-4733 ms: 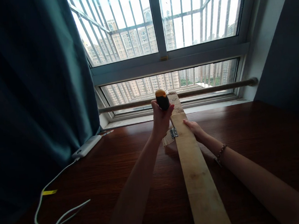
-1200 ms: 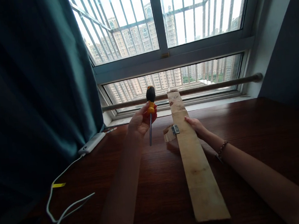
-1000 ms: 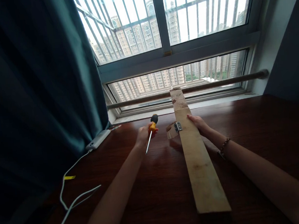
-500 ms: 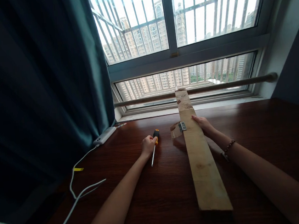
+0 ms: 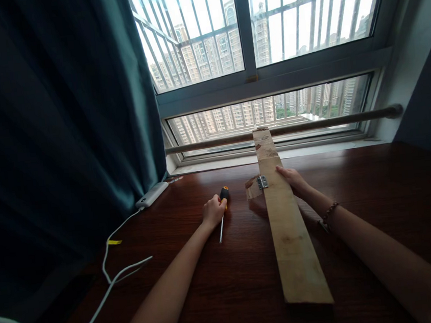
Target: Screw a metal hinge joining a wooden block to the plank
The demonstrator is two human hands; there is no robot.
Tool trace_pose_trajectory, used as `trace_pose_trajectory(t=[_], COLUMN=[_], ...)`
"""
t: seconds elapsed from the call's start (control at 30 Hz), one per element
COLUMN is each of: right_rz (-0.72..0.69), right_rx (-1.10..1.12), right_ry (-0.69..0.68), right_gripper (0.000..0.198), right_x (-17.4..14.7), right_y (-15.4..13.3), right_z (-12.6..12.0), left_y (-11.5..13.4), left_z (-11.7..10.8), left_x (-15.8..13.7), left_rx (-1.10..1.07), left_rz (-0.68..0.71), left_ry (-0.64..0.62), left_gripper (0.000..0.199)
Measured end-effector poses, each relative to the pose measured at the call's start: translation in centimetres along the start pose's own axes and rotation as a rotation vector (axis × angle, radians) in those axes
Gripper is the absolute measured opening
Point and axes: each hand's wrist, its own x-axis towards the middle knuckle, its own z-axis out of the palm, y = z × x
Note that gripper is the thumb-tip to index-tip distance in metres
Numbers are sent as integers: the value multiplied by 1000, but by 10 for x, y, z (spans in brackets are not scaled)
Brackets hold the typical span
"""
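My left hand (image 5: 213, 210) is closed around a screwdriver (image 5: 224, 193) with a black and yellow handle, its metal shaft pointing toward me. A long wooden board (image 5: 293, 235) runs from near me toward the window. My right hand (image 5: 293, 180) grips the board's right edge, thumb on top and the other fingers hidden beneath it. A metal hinge (image 5: 262, 181) sits at the board's left edge, joined to a short piece of wood (image 5: 253, 188) that sticks out to the left. Rough brown patches mark the board's far end.
The dark reddish wooden table (image 5: 222, 294) extends to the windowsill. A white power strip (image 5: 153, 195) lies by the blue curtain (image 5: 133, 113) at left, with a white cable (image 5: 109, 291) trailing toward me. A horizontal rail (image 5: 323, 123) crosses before the barred window.
Almost nothing differs. The board's near end has shifted very slightly left, and the view has moved a little; both hands keep their holds.
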Motion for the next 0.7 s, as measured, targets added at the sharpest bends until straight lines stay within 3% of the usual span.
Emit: trace_pose_trajectory(t=[0.3,0.47,0.7], right_rz=[-8,-37,-39], right_rx=[-24,-67,-168], right_ry=[5,-9,-9], right_gripper=[29,32,34], right_x=[0,-11,-13], right_y=[0,-9,-18], right_z=[0,6,6], left_y=[6,-1,-2], left_z=[-10,-8,-11], left_x=[-5,-2,-4], left_rx=[114,150,133], left_rz=[-18,47,-2], left_ry=[-49,-36,13], left_gripper=[29,33,33])
